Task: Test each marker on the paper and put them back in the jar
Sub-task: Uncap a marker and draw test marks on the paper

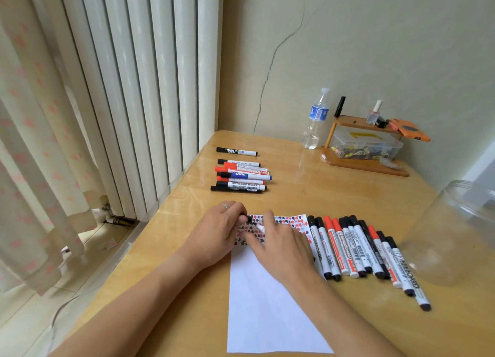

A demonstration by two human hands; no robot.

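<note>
Here both hands meet over the far end of the paper [270,297], which lies on the worktop [308,196] squarely in front of the person, its top edge already crowded with small red and black test marks. The left hand [217,233] pinches a small black piece, seemingly a cap [247,218], between thumb and fingertips. The right hand [278,241] curls round a marker [259,227] whose pale barrel just shows beneath its fingers. With cap and barrel so close, this looks like capping or uncapping, though I cannot tell which.

The sorting seems deliberate. A row of markers [359,249] lies side by side just right of the paper, some overlapping its edge, within easy reach of the right hand. A second small pile [241,175] sits well apart toward the far left, near the radiator [139,88], with one loose marker [235,151] beyond it. Probably one group is tested and one waits, but which is which I cannot say.

The clear jar [452,233] lies on its side at the right, its mouth toward the wall, and no markers show inside it.
</note>
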